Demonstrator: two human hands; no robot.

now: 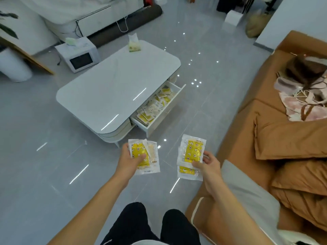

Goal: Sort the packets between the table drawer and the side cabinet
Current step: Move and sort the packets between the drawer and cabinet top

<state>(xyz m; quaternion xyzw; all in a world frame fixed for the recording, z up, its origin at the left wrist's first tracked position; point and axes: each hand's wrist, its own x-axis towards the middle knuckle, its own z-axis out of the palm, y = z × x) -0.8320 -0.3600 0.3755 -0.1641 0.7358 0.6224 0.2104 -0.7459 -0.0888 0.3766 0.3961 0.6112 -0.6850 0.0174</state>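
Holding packets in both hands near the open drawer

Seen from the head camera, two bundles of packets are held above the grey floor (53,121) in the lower middle of the frame. The left hand (128,160) is curled around a stack of packets (144,156) with yellow fronts, thumb laid across the top one. The right hand (206,163) grips a second stack of packets (192,154) by its right edge, fingers wrapped behind and thumb on the front.

Just above the hands, at the centre of the frame, a white table (113,89) is seen with its drawer (164,112) pulled open; more loose packets (155,105) are piled inside it. A tissue pack (133,44) stands at the table's far end. A brown sofa (265,135) fills the right side, and a white microwave (77,56) sits on the floor at the upper left.
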